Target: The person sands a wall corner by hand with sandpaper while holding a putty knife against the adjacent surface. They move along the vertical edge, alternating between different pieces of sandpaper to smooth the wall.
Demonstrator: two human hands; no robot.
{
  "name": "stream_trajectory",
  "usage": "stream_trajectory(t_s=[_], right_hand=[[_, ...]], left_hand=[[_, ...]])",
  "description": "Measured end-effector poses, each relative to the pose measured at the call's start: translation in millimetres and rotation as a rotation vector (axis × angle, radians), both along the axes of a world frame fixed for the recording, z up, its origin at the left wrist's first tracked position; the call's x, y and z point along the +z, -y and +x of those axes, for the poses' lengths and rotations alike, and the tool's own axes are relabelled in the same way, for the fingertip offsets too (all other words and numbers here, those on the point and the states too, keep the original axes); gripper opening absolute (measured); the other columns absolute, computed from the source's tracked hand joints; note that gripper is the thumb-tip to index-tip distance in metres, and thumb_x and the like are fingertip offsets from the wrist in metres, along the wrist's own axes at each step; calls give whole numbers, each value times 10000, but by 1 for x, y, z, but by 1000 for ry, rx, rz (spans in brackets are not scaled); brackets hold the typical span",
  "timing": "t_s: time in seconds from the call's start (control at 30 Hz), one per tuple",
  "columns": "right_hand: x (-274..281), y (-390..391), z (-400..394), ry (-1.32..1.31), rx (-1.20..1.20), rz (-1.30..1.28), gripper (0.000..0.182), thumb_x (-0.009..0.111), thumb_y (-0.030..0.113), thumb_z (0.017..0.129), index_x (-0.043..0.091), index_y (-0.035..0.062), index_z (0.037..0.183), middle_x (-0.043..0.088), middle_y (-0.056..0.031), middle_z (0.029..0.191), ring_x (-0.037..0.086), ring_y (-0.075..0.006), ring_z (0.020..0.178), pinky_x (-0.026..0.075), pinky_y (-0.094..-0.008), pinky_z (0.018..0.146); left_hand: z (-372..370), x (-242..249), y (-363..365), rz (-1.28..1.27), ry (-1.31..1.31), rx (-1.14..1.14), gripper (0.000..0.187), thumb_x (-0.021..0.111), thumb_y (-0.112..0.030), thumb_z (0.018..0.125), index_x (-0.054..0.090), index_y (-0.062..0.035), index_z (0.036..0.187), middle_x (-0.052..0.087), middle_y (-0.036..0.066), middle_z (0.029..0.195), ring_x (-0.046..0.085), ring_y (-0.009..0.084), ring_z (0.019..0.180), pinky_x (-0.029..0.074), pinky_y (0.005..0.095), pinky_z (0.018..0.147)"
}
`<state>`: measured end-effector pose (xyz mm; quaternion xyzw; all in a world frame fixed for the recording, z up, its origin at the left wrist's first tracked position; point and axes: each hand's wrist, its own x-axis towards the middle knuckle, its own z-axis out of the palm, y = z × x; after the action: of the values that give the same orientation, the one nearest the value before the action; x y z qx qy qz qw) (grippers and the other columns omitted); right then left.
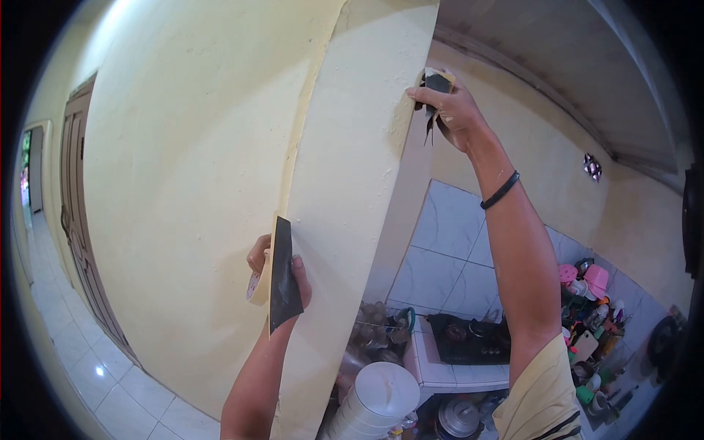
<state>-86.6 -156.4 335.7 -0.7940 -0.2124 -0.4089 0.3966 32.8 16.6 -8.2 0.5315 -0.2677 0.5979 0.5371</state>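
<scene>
R hand (449, 110) at 1 o'clock presses a folded sandpaper piece (438, 81) on the pillar edge (411, 125), grip closed on it. L hand (273, 273) at 7 o'clock clasps a dark sandpaper sheet (283, 275) w/ tape roll (257, 284). Pillar face looks rough, so prob. early; most sanding left.

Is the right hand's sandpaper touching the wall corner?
Touching. Head view: the right hand presses its sandpaper against the wall corner, no gap visible.
</scene>
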Motion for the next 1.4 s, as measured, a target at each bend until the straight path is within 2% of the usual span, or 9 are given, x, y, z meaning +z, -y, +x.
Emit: stream_trajectory(t_s=[0.27, 0.47, 0.67, 0.77, 0.87, 1.17, 1.27, 1.37, 1.4], right_hand=[[-3, -2, -1, 54, -91, -29, 530, 819, 216, 864, 536, 14, 1264, 641, -78, 1048, 632, -164, 903, 520, -316, 777], [-2, 10, -22, 168, -171, 6, 406, 780, 352, 926, 644, 37, 1143, 624, -36, 1033, 611, -124, 913, 479, -280, 787], [-8, 24, -52, 7, -499, -114, 516, 695, 513, 925, 697, 35, 1122, 562, -3, 752, 552, -126, 767, 432, -273, 681], [-13, 38, -58, -62, -594, -289, 540, 696, 504, 923, 698, -8, 1097, 567, -34, 818, 544, -153, 755, 456, -304, 691], [-24, 50, -53, 193, -719, -476, 545, 692, 448, 939, 690, -53, 1153, 581, -88, 930, 561, -196, 771, 487, -324, 707], [-46, 28, -58, 602, -651, -793, 394, 687, 344, 976, 725, 99, 1282, 665, -144, 1109, 661, -302, 943, 499, -383, 920], [-35, 20, -52, 716, -731, -912, 366, 689, 316, 972, 730, 121, 1280, 692, -97, 1228, 650, -284, 1144, 443, -447, 1060], [-28, -9, -53, 817, -773, -1030, 394, 666, 266, 970, 662, 65, 1310, 615, -220, 1359, 561, -354, 1288, 389, -460, 1108], [-24, -14, -50, 877, -800, -1063, 377, 657, 252, 975, 667, 60, 1299, 621, -207, 1355, 567, -351, 1280, 399, -454, 1095]], left_hand=[[-2, 3, -4, 34, -8, 5, 318, 537, -237, 1021, 554, 0, 1232, 477, 178, 1275, 421, 309, 1111, 377, 431, 919], [1, 3, -1, -9, 52, 5, 310, 536, -223, 1017, 553, -1, 1233, 478, 173, 1274, 419, 312, 1119, 368, 434, 935], [3, 1, -2, 35, 2, 2, 316, 533, -222, 1015, 556, -4, 1242, 475, 179, 1293, 418, 327, 1148, 361, 444, 967], [2, -1, 0, 15, -48, -68, 343, 529, -226, 1014, 543, -1, 1273, 476, 191, 1302, 419, 337, 1153, 362, 461, 973], [5, -1, -1, 58, -27, 45, 373, 531, -224, 1011, 526, 0, 1308, 472, 200, 1326, 421, 345, 1162, 376, 471, 971], [1, 1, -4, 57, -9, 20, 394, 543, -194, 1003, 512, 3, 1342, 471, 207, 1354, 422, 363, 1195, 374, 469, 1002], [0, 2, -5, 66, -6, 19, 393, 543, -192, 1002, 516, 6, 1340, 470, 205, 1359, 422, 363, 1196, 380, 469, 998], [-1, 3, -5, 45, 2, -2, 384, 542, -190, 1002, 525, 6, 1332, 475, 206, 1357, 422, 360, 1196, 376, 466, 1004], [-1, 2, -3, 28, -7, -6, 382, 542, -191, 1003, 527, 4, 1330, 481, 205, 1346, 424, 358, 1192, 376, 465, 1003]])
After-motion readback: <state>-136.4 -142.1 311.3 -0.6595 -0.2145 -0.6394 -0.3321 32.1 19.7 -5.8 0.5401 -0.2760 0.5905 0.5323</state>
